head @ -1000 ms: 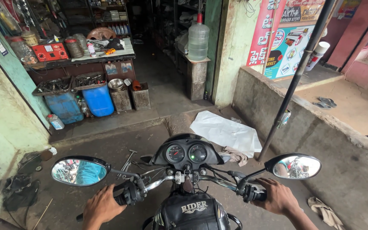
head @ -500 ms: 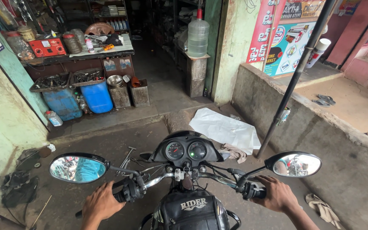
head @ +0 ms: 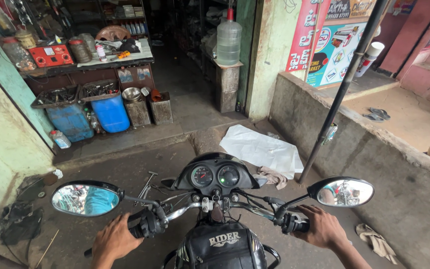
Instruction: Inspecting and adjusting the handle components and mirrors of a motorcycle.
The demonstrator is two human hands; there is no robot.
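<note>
I sit on a black motorcycle (head: 215, 179) and look down over its two round gauges. My left hand (head: 114, 240) is closed around the left handlebar grip (head: 140, 229). My right hand (head: 323, 228) is wrapped on the right handlebar grip (head: 294, 224). A left mirror (head: 85, 198) and a right mirror (head: 344, 192) stick out at either side. A black tank bag (head: 225, 246) lies just below the handlebar.
A workshop opens ahead, with blue drums (head: 109, 112), metal tins (head: 160, 107) and a cluttered bench (head: 90, 55). A white sheet (head: 262, 148) lies on the ground. A slanted black pole (head: 342, 89) and a concrete ledge (head: 389, 154) stand at the right. A green wall (head: 1, 134) flanks the left.
The view has crept slightly forward and down toward the workshop. Both hands stay on the handlebar grips.
</note>
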